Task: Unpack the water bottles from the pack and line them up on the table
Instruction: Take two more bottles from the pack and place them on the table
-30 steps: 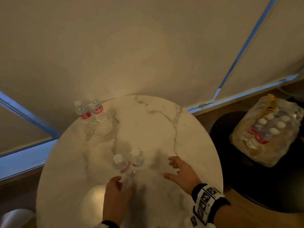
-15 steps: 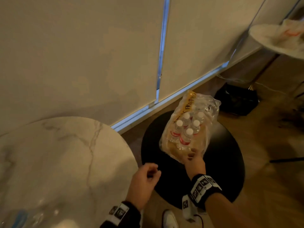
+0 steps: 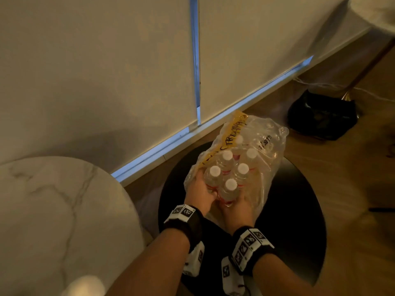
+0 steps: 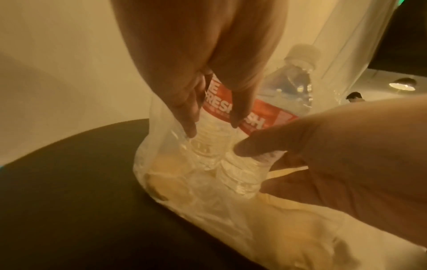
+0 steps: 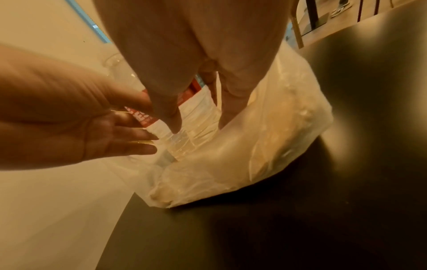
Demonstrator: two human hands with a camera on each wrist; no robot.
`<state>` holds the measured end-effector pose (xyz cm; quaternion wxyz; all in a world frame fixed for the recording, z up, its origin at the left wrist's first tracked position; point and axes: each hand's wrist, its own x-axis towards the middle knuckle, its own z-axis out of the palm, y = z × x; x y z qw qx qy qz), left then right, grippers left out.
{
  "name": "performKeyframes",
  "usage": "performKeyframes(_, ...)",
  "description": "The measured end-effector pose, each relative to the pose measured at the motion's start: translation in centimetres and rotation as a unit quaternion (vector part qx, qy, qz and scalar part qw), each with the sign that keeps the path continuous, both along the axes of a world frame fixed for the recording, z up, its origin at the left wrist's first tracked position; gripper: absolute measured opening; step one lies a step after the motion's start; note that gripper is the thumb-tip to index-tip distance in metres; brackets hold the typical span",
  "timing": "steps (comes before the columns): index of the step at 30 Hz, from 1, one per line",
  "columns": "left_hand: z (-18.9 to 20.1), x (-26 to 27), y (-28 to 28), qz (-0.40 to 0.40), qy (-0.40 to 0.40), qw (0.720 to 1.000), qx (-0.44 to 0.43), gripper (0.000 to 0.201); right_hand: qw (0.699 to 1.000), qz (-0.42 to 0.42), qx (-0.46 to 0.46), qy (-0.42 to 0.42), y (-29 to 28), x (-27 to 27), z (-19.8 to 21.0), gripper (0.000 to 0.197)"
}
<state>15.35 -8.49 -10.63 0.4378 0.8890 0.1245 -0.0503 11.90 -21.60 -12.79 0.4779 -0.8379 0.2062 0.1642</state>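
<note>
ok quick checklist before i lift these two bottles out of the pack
1. Left hand grips the near-left bottle: ok.
2. Right hand grips the nearest bottle: ok.
3. Plastic wrap open above both caps: ok.
4. Wrap clear of the bottle bases: cannot tell.
5. Pack steady on the black table: ok.
6. Bare space on the marble table: ok.

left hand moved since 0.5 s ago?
Yes. The left hand went from the gap beside the marble table rightward over the black table, onto a bottle.
</note>
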Motion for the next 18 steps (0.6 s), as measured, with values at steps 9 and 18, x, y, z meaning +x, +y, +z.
performKeyframes(9,5.8,-6.4,2.2,-0.033,0.000,0.998,-0.057,0.072,0.989,0.046,0.118,-0.072,-0.7,-4.0,7.7,0.065)
performKeyframes(18,12.0,-26.6,15.1,0.081,-0.028,0.991,-0.104,0.064,0.942,0.326,0.053,-0.064,10.4,-16.6,16.0,0.053)
